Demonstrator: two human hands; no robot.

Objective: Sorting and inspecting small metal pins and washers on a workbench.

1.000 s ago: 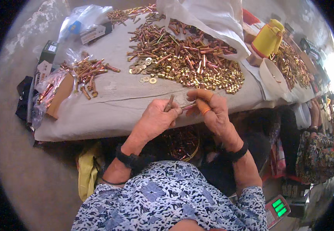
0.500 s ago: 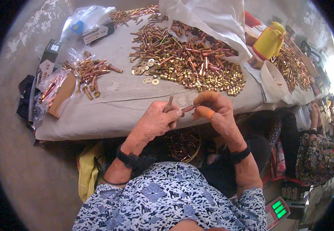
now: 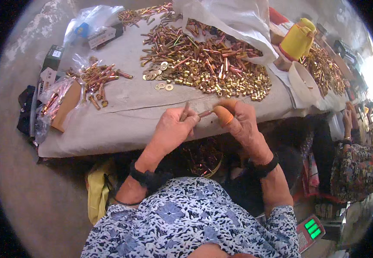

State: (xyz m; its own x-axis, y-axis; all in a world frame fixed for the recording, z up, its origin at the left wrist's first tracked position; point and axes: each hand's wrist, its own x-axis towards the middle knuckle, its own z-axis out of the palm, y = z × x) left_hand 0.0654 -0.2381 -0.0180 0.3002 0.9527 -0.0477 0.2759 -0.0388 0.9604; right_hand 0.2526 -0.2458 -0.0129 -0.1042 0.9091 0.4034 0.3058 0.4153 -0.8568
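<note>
In front of the table edge, my left hand [image 3: 171,129] is closed on a brownish threaded bolt [image 3: 185,110] that sticks up between its fingers. Its thumb and forefinger also pinch a second bolt [image 3: 204,114], lying almost level. My right hand [image 3: 244,127], with orange finger covers on thumb and forefinger, closes round the other end of that second bolt; those fingers hide the tip. Beyond my hands, a heap of short brass-coloured sleeves [image 3: 238,84] lies on the covered table, with flat washers [image 3: 154,73] at its left and loose bolts [image 3: 169,47] behind.
Bolts with fittings [image 3: 100,77] are piled at the left beside a cardboard box [image 3: 68,105]. White plastic sheeting [image 3: 233,21], a yellow jug [image 3: 298,41] and a white bowl [image 3: 303,81] stand farther right. Below the table edge sits a container of bolts [image 3: 203,157]. Another person [image 3: 358,167] sits right.
My right thumb and forefinger have moved in over the bolt's end, covering more of it. My left hand keeps its hold on both bolts. The whole view has shifted slightly.
</note>
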